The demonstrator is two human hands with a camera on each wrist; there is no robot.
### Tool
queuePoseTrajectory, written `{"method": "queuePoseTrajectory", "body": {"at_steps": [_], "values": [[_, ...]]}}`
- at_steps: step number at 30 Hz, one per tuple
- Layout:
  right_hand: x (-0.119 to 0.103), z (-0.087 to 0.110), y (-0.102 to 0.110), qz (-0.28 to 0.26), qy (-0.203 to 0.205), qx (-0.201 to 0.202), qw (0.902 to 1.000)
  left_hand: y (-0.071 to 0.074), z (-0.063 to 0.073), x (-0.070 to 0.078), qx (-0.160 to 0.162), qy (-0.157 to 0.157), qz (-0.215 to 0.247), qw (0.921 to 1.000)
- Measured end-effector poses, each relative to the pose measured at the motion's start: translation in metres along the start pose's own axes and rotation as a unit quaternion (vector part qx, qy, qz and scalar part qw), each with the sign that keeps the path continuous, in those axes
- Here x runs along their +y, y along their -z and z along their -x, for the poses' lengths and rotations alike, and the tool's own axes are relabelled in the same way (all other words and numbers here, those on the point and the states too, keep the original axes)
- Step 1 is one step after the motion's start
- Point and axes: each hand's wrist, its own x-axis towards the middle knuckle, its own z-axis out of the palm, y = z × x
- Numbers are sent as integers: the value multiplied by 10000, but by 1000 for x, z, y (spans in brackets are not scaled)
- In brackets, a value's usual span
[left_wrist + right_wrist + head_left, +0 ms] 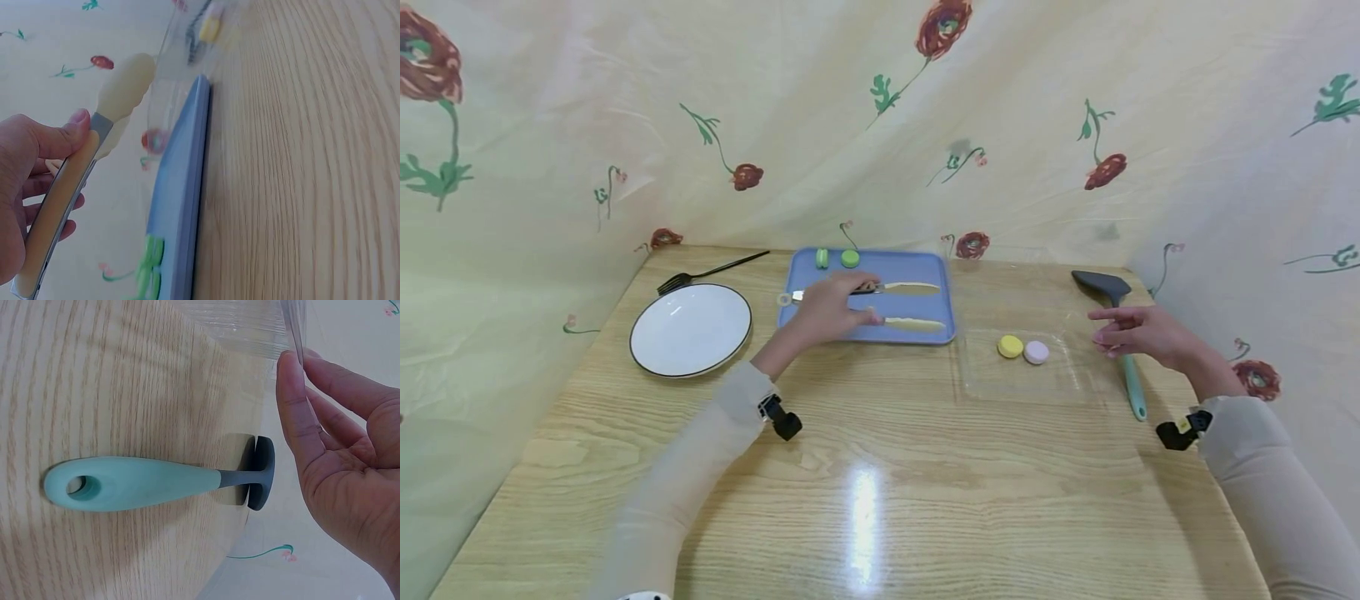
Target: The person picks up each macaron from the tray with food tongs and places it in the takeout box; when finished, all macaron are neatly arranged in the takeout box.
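In the left wrist view, my left hand [47, 147] grips a pair of tongs [65, 200] with cream tips, its thumb along the handle. The head view has these tongs above the blue tray [887, 335], their two tips pointing right and apart. Two green macarons [850, 258] lie at the tray's back left. At the right, my right hand [1146, 335] pinches the edge of a clear plastic box [294, 328] between thumb and fingers. A yellow macaron [1011, 347] and a pale pink macaron [1036, 352] sit in that box.
A white plate [691, 331] with a dark rim stands left of the tray, a black fork [715, 270] behind it. Under my right hand lies a turner [134, 482] with a teal handle and dark grey head. A flowered cloth [820, 108] hangs behind the wooden table [790, 517].
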Motion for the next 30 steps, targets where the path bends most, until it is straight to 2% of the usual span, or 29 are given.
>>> {"method": "queuePoseTrajectory", "body": {"at_steps": [8, 13, 18, 22, 30], "values": [[1, 0, 1, 68, -24, -15, 10000, 23, 22, -30, 176, 316, -375, 9986], [1, 0, 2, 109, -70, -10, 9999, 34, 31, -48, 240, 453, -669, 9964], [2, -1, 2, 150, -77, -26, 9999, 45, 37, -58, 304, 665, -893, 9933], [1, 0, 2, 102, -50, -44, 9999, 50, 41, -63, 398, 710, -1029, 9914], [0, -1, 1, 186, -88, -22, 9998, 52, 44, -77, 491, 823, -1326, 9865]]}}
